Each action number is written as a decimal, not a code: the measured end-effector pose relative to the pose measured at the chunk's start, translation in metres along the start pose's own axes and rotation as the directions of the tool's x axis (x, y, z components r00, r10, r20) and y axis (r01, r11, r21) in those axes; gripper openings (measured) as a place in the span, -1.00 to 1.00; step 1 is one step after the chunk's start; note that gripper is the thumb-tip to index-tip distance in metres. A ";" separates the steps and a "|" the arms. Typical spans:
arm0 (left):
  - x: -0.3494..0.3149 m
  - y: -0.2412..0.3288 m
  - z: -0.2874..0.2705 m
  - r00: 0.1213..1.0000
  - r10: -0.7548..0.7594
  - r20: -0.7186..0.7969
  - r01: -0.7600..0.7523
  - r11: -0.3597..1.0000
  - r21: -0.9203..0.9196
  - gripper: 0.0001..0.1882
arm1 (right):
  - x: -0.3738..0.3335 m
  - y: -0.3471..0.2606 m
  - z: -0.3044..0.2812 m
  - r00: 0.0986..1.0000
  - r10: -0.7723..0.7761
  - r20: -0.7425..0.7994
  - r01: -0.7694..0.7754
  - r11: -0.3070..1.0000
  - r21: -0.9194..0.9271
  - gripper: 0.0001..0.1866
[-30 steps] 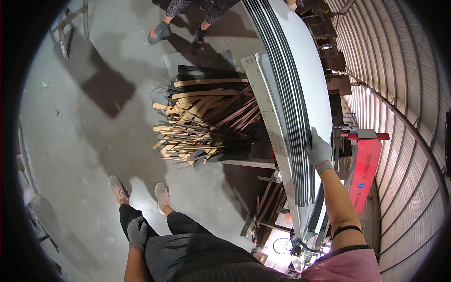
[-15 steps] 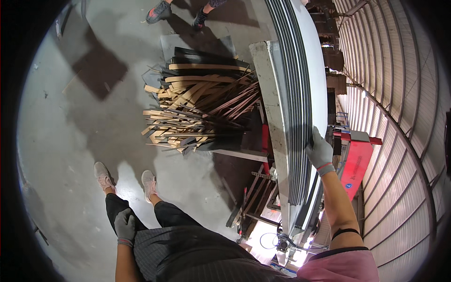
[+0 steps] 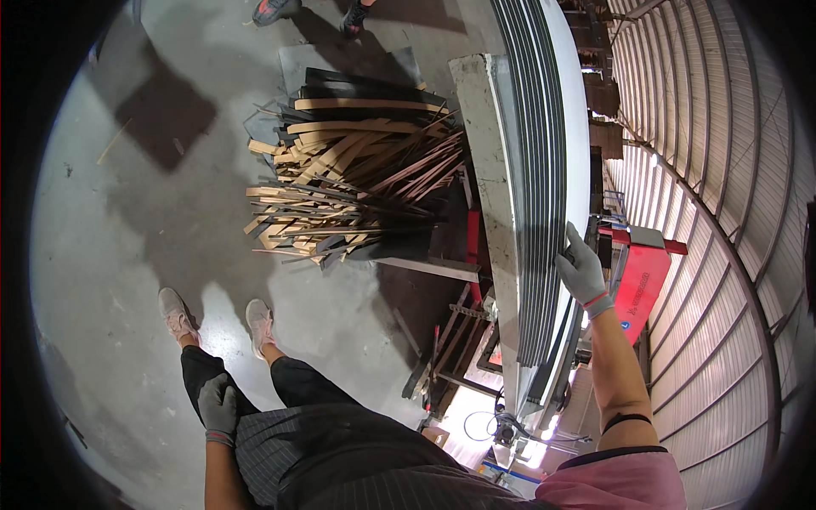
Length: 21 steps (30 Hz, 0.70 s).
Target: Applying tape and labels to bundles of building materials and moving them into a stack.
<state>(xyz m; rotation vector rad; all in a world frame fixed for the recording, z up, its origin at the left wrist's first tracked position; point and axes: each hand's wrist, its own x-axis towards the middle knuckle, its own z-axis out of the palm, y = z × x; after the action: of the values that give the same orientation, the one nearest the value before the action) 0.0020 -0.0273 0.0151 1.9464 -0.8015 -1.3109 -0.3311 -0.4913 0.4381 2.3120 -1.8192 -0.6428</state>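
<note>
On my right stands a tall stack of long, thin black and white sheets [image 3: 537, 170], with a smooth white face [image 3: 575, 127] along its outer side. My right hand [image 3: 584, 270], in a grey glove with a red cuff edge, is at the near part of this stack. Its fingers stretch along the white face, and the thumb points toward the sheet edges. Down by my left thigh rests my left hand [image 3: 218, 404], also gloved in grey. Its fingers are loosely curled, and nothing shows in them. A dark striped apron [image 3: 340, 442] covers my front.
A heap of tan and black offcut strips [image 3: 340, 178] lies left of the stack, beside a metal frame [image 3: 429, 269]. Another person's shoe [image 3: 276, 10] shows at the far edge. Beyond my right hand stands a red machine part [image 3: 642, 285]. Cables [image 3: 506, 429] run near the stack's close end.
My right hand has shifted slightly on the stack, its fingers now straighter and its thumb more apart. The view has moved a little; my left hand stays by the thigh.
</note>
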 end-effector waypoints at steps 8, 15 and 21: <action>0.000 -0.003 -0.002 1.000 -0.004 -0.004 0.004 1.000 -0.023 -0.73 | 0.008 -0.003 0.023 0.900 -0.266 -0.345 0.259 0.964 -0.066 -0.43; -0.006 -0.010 -0.004 0.999 -0.046 -0.004 0.045 0.996 -0.081 -0.71 | 0.013 -0.008 0.047 0.876 -0.098 -0.472 0.146 0.987 0.066 -0.48; -0.006 -0.012 -0.007 0.999 -0.051 -0.008 0.050 0.994 -0.092 -0.71 | 0.013 -0.005 0.055 0.871 -0.053 -0.488 0.132 0.983 0.129 -0.49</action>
<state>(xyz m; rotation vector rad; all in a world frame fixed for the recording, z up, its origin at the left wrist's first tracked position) 0.0086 -0.0144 0.0110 1.9105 -0.6788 -1.3425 -0.3466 -0.4936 0.3835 2.3834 -1.5728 0.0869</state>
